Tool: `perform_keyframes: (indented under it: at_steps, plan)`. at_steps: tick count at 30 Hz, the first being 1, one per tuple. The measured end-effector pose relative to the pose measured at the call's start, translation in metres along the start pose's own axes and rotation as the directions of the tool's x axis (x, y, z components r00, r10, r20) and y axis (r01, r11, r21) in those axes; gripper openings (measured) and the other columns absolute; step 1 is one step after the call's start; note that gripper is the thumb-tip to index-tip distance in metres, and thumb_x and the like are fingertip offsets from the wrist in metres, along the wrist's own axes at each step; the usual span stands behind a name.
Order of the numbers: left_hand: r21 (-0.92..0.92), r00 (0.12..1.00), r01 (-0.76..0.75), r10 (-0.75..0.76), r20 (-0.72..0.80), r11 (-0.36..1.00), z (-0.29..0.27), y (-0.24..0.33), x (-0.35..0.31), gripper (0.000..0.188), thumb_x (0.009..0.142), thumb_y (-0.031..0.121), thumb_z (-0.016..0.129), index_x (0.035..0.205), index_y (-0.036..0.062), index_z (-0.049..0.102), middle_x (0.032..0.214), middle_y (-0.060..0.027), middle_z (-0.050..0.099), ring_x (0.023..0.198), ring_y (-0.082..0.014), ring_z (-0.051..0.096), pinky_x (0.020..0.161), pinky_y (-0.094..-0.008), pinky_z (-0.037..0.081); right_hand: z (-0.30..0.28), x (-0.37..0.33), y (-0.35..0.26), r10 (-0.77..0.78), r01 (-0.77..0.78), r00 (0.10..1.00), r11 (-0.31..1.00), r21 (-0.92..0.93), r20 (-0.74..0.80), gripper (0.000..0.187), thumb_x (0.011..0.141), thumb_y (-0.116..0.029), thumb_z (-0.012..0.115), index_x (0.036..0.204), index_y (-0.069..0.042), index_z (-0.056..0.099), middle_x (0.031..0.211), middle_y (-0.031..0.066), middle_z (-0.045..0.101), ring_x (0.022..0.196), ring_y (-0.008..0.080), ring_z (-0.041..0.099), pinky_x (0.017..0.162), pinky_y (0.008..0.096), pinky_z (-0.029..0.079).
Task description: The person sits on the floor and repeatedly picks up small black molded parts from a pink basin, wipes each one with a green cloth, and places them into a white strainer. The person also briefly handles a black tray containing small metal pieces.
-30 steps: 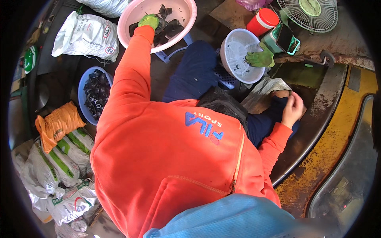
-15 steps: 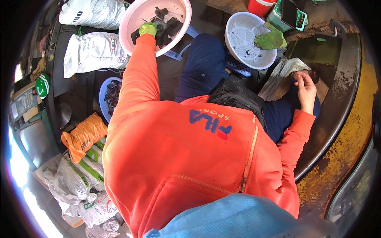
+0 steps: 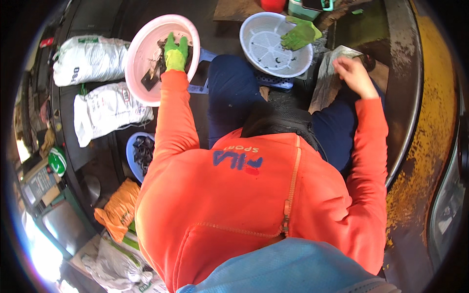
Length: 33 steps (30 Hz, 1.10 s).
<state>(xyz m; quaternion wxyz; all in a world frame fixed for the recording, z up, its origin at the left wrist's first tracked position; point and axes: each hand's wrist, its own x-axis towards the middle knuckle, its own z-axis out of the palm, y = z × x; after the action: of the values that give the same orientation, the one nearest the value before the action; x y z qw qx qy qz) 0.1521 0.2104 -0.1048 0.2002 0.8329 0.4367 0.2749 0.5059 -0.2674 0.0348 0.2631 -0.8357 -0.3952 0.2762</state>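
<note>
1. The landmark was the pink basin [image 3: 146,73], which sat on the dark floor ahead of the seated person and off to their left.
2. The left hand [image 3: 175,52], in a green glove, reached into that basin, its fingers spread over the dark pieces [image 3: 155,68] heaped at the middle. From where I stood I could not tell whether the fingers had closed on a piece or only rested on the heap.
3. The dark pieces lay directly under and just to the left of the gloved palm, touching it; a flat dark shard reached toward the basin's near rim.
4. To the right of the pink basin stood a white colander [image 3: 273,46], nearly empty, with a loose green glove [image 3: 302,33] draped on its far rim.
5. The right hand [image 3: 352,73], bare, was farther right again, well apart from the basin, fingers curled on the edge of a grey cloth [image 3: 328,73].
6. The left hand was plainly the nearer one to the dark pieces.
</note>
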Motion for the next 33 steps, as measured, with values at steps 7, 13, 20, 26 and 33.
perform_keyframes:
  at_steps: [7,13,20,26,33]
  plan:
    - [-0.320,0.591,0.636,-0.178,0.787,0.702,0.011,0.216,-0.050,0.053,0.085,0.046,0.067,0.109,-0.0015,0.060,0.087,-0.0099,0.065,0.059,-0.0149,0.058,0.048,-0.0271,0.048,-0.005,0.150,0.020,0.380,-0.354,0.913,0.919,-0.174,0.146,0.054,0.091,-0.048,0.055,0.126,-0.006,0.060,0.098,0.0105,0.068,0.069,0.0214,0.063,0.056,0.0391,0.053]
    - [-0.185,0.446,0.757,-0.288,0.848,0.627,0.059,0.196,-0.066,0.054,0.086,0.043,0.063,0.121,0.0016,0.060,0.107,-0.0139,0.063,0.082,-0.0265,0.062,0.063,-0.0396,0.055,0.101,0.193,0.083,0.533,-0.545,0.839,0.816,0.194,0.114,0.078,0.090,-0.063,0.051,0.142,-0.005,0.045,0.138,0.0214,0.050,0.105,0.0385,0.062,0.082,0.0531,0.049]
    - [-0.359,0.657,0.383,0.022,0.754,0.851,0.075,0.163,-0.084,0.048,0.085,0.016,0.056,0.128,-0.0057,0.053,0.114,-0.0205,0.064,0.096,-0.0300,0.066,0.076,-0.0415,0.057,0.135,0.196,0.082,0.542,-0.470,0.769,0.838,0.276,-0.338,0.057,0.086,-0.051,0.060,0.122,-0.007,0.064,0.115,0.0218,0.066,0.111,0.0373,0.061,0.096,0.0407,0.046]
    - [-0.444,0.965,0.035,0.085,0.249,0.895,0.058,0.203,-0.090,0.067,0.082,-0.001,0.051,0.147,-0.0006,0.033,0.135,-0.0259,0.050,0.118,-0.0335,0.056,0.098,-0.0345,0.046,0.025,0.171,0.012,0.120,-0.187,0.974,0.902,-0.388,-0.190,0.040,0.088,-0.037,0.059,0.117,-0.010,0.066,0.108,0.0186,0.068,0.104,0.0372,0.064,0.090,0.0451,0.050]
    - [-0.233,0.738,-0.653,0.674,0.014,0.720,0.065,0.207,-0.110,0.083,0.067,-0.007,0.063,0.142,0.0246,0.046,0.150,-0.0214,0.034,0.133,-0.0529,0.033,0.109,-0.0528,0.035,-0.077,0.067,0.035,0.055,-0.210,0.962,0.776,-0.595,-0.267,0.038,0.088,-0.032,0.062,0.118,-0.010,0.066,0.108,0.0204,0.068,0.102,0.0360,0.065,0.087,0.0440,0.051]
